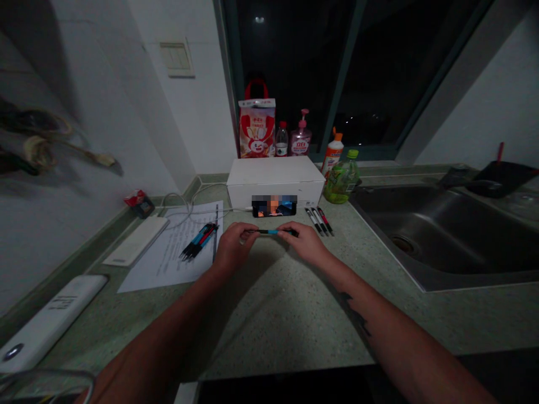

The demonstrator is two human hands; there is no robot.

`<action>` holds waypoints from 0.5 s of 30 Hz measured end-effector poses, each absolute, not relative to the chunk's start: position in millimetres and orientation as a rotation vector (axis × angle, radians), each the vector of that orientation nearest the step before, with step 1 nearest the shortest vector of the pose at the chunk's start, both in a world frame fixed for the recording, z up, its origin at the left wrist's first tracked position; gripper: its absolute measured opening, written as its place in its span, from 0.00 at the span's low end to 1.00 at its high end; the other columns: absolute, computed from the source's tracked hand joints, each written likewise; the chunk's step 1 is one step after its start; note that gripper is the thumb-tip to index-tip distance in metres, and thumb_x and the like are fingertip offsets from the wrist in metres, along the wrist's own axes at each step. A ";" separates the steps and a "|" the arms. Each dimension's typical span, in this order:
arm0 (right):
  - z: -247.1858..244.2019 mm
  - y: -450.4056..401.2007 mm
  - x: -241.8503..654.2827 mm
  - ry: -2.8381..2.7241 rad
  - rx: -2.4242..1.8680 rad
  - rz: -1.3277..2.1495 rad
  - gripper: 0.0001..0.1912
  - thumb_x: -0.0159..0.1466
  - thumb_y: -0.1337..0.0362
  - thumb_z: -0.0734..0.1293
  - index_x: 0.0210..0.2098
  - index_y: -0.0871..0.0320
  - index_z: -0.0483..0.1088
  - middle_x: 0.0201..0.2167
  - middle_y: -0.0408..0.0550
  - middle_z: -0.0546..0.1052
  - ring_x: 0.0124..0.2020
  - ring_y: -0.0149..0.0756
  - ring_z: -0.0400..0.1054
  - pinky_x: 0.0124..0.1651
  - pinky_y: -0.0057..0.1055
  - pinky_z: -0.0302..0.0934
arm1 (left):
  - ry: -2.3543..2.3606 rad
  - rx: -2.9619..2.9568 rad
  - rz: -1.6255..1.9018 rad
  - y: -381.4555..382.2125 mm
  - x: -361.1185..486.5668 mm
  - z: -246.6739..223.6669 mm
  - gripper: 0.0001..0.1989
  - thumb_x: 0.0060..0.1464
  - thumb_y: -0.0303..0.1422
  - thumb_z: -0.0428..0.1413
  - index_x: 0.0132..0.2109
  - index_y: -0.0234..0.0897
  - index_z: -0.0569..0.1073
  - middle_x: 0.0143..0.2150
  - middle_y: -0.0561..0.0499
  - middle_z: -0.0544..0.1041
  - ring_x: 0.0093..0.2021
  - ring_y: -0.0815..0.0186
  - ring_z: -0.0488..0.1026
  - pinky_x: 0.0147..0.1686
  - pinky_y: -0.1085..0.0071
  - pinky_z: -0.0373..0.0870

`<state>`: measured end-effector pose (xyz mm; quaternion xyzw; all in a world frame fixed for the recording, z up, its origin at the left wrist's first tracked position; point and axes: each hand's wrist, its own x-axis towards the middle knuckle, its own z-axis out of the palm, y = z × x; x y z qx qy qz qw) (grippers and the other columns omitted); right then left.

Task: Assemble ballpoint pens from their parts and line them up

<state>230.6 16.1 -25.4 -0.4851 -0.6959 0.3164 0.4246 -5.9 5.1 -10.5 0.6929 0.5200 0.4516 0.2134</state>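
Blue-and-black slim pen [272, 231] lies level in the head view, held just above the speckled green stone bench [261, 325], towards the bench's back edge and about midway along it. The left hand [236, 246] pinches one end between closed fingers, and the right hand [304, 242] pinches the other, both gripping the same pen. Just left of the left hand, a bundle of blue, red and black pens [199, 241] lies on a white printed paper sheet [168, 252], beside a cream rectangular pad [135, 241] near the bench's left edge. Just right of the right hand lie three black, white and red pens [319, 220]. Straight ahead, a black phone [273, 206] with a blurred screen leans against a white cardboard box [275, 182] at the back edge, and a stainless steel sink [421, 235] is set into the bench's right side.
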 end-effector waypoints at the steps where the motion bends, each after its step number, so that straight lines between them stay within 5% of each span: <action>1: -25.5 19.4 233.1 -1.634 -1.218 0.810 0.11 0.65 0.55 0.72 0.42 0.54 0.81 0.36 0.48 0.84 0.38 0.42 0.78 0.44 0.38 0.71 | 1.472 1.873 1.263 5.9 -5.7 -10.9 0.04 0.56 0.34 0.63 0.39 0.41 0.81 0.37 0.50 0.82 0.37 0.60 0.77 0.45 0.62 0.75; 5: -22.1 24.8 235.5 -1.316 -1.123 0.992 0.21 0.60 0.47 0.75 0.45 0.54 0.78 0.32 0.47 0.83 0.34 0.41 0.79 0.34 0.35 0.73 | 1.304 1.743 1.069 0.6 2.6 -13.2 0.05 0.52 0.33 0.64 0.36 0.41 0.76 0.31 0.53 0.79 0.34 0.62 0.77 0.39 0.65 0.74; 15: -21.3 14.5 220.9 -1.188 -1.051 1.136 0.31 0.57 0.45 0.77 0.54 0.54 0.77 0.34 0.47 0.84 0.30 0.40 0.80 0.33 0.37 0.77 | 0.923 1.558 0.804 -19.8 24.4 -17.4 0.13 0.46 0.36 0.68 0.31 0.40 0.71 0.27 0.55 0.75 0.29 0.65 0.72 0.33 0.67 0.70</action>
